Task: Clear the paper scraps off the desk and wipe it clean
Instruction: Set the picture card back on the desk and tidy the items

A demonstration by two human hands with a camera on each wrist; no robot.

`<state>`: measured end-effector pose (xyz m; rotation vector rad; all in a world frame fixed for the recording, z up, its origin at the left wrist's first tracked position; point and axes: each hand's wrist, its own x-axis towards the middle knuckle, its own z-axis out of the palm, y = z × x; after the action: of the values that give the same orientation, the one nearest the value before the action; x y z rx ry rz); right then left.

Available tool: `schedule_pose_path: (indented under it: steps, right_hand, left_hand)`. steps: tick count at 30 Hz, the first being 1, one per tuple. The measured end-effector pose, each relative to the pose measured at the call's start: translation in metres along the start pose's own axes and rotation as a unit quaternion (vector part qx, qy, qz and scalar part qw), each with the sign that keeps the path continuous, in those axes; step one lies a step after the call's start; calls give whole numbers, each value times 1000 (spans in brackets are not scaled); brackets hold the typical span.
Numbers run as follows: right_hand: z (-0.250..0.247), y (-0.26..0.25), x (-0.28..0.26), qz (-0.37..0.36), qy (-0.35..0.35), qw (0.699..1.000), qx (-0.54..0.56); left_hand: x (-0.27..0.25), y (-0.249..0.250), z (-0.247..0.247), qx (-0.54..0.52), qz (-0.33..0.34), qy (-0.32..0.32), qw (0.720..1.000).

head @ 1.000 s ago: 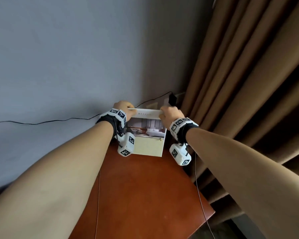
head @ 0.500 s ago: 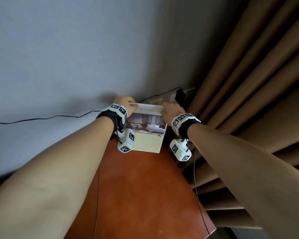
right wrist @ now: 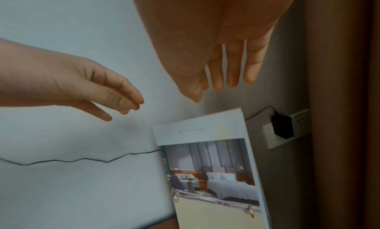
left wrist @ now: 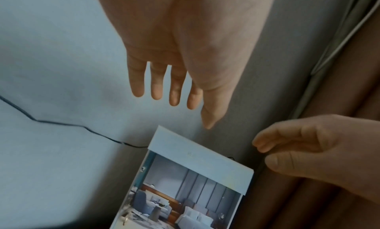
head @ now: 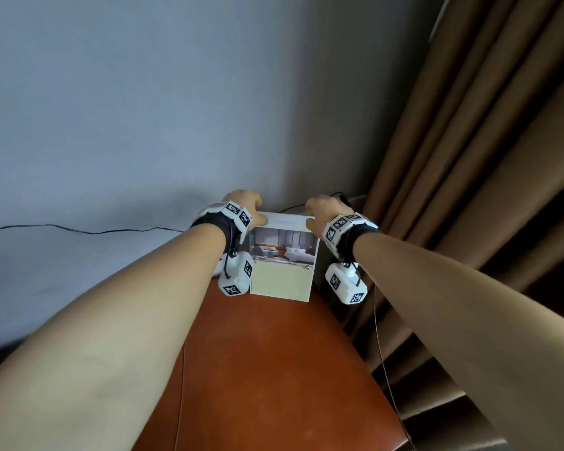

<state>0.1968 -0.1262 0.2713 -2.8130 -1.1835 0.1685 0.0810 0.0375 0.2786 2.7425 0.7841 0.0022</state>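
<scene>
— Now, item one: where does the desk calendar (head: 282, 258) stand?
— Upright at the far end of the reddish-brown worktop (head: 267, 369), leaning on the grey wall (head: 144, 109), beside brown curtains (head: 469, 157).
— Left hand (left wrist: 180, 50)?
— Fingers (left wrist: 156, 86) straight, just above the calendar's top edge, gripping nothing.
— Right hand (right wrist: 216, 42)?
— Likewise relaxed, apart from it. Black charger (right wrist: 282, 126) plugged nearby.

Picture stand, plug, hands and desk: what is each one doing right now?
Picture stand: upright at the back of the desk, leaning on the wall, nobody holding it.
Left hand: open, just off the stand's top left corner.
Right hand: open, just off its top right corner.
Black plug: plugged into the wall socket.
Desk: no scraps showing.
</scene>
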Motion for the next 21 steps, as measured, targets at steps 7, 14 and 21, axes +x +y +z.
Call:
schedule_pose_path:
  steps: [7, 14, 21]
  right_hand:
    - [-26, -48, -95, -57, 34, 998, 8]
    - [-20, -135, -190, -130, 34, 991, 22]
    - [-15, -250, -255, -207, 28, 978, 10]
  left_hand:
    - [-127, -3, -34, 13, -9, 49, 999]
    - [-269, -49, -49, 4, -75, 74, 994]
    - [-385, -133, -75, -3, -152, 98, 983]
